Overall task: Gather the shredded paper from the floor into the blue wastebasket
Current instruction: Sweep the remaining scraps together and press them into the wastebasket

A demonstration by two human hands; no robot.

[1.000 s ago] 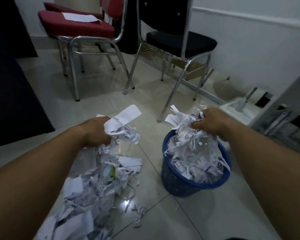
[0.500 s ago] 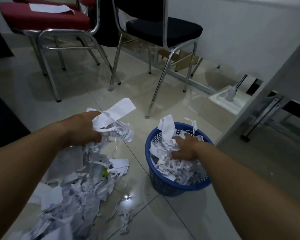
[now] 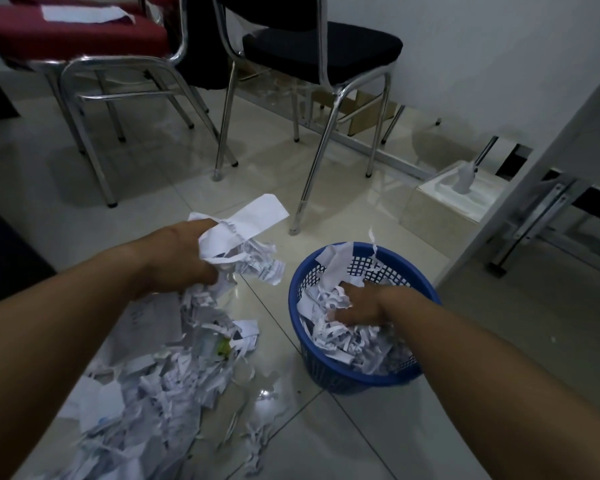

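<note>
Pale, glossy floor (image 3: pixel 361 445) tiles fill a dim room, and a blue mesh basket (image 3: pixel 303 355) stands upright on them. Left of the basket lies a loose pile (image 3: pixel 160 382) of shredded white paper, spread across the tiles and apart from the basket's wall. A few stray scraps (image 3: pixel 257 441) lie in front of the basket, nearer the viewer. The left hand (image 3: pixel 177 261) hangs above the far end of that pile, just left of the basket. Its fingers are curled tight round a wad (image 3: pixel 243 244) of strips and one broad torn piece that sticks up past the knuckles. The right hand (image 3: pixel 357 303) is down inside the basket, palm down on the shreds (image 3: pixel 347 344) that fill it. Its fingers are spread and fairly straight, with the tips partly sunk in the paper, and it grips nothing that can be seen. Behind the basket stand a black chair (image 3: pixel 323 46) and, farther left, a red chair (image 3: pixel 77 36) with a white sheet (image 3: pixel 84 13) on its seat. Behind and right of the basket sits a white box (image 3: pixel 454 199) by the wall.
</note>
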